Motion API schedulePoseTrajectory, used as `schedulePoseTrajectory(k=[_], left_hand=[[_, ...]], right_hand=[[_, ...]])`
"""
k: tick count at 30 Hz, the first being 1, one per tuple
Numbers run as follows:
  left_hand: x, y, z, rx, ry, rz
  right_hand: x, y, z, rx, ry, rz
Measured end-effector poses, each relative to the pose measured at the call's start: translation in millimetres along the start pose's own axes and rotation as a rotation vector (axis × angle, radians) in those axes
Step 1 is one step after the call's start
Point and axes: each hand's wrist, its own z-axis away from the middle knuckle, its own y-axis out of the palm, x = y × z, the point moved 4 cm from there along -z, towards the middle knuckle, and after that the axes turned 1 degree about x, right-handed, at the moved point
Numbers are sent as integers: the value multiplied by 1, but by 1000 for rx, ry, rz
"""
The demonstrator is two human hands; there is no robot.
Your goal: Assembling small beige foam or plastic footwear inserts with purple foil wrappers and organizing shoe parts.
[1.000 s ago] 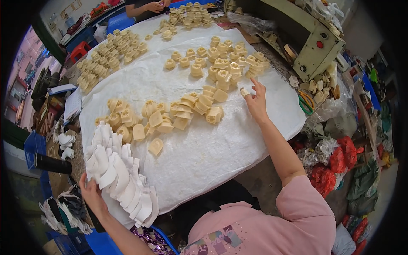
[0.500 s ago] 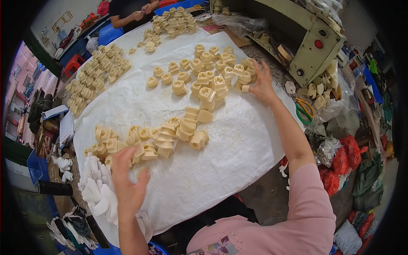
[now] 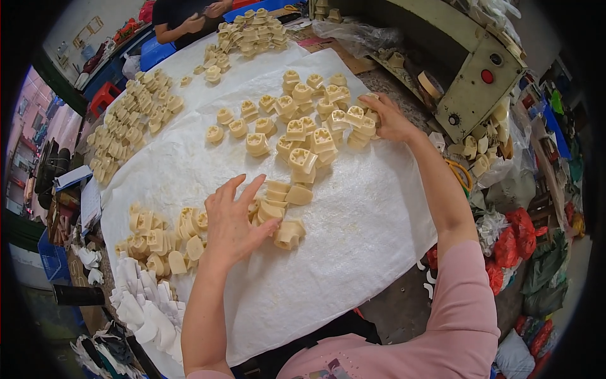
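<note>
Cream moulded plastic pieces, hollow cup-like parts, lie in clusters on a white sheet. My left hand is open with fingers spread, over a short row of nested pieces. Its thumb tip meets the row beside a tipped piece; the palm hides part of the row. At the right edge of the larger cluster, my right hand curls round a cream piece, its thumb mostly hidden. More loose pieces lie left of my left forearm, by a pile of white gloves.
Rows of cream pieces and a heap lie farther off. Another person's hands are at the far edge. A green-grey machine with a red button stands right, near yellow-handled scissors. Red bags lie below.
My left hand has moved right and away from me, from the left pieces to the middle row. My right hand has shifted left, its spread fingers now curled. The view has shifted slightly.
</note>
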Motion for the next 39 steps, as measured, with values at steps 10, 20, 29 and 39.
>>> schedulePoseTrajectory(k=[10,20,29,39], left_hand=[[2,3,2,101,-21,178],[-6,-6,16,97,27,132],[-10,-5,51,13,26,-31],[-11,8,86,-175,99,2]], right_hand=[[15,-9,2,93,159,146],[-9,-4,-9,-162,-4,-403],[-18,-2,-16,-523,112,-625],[62,-59,23,-852,-153,-782]])
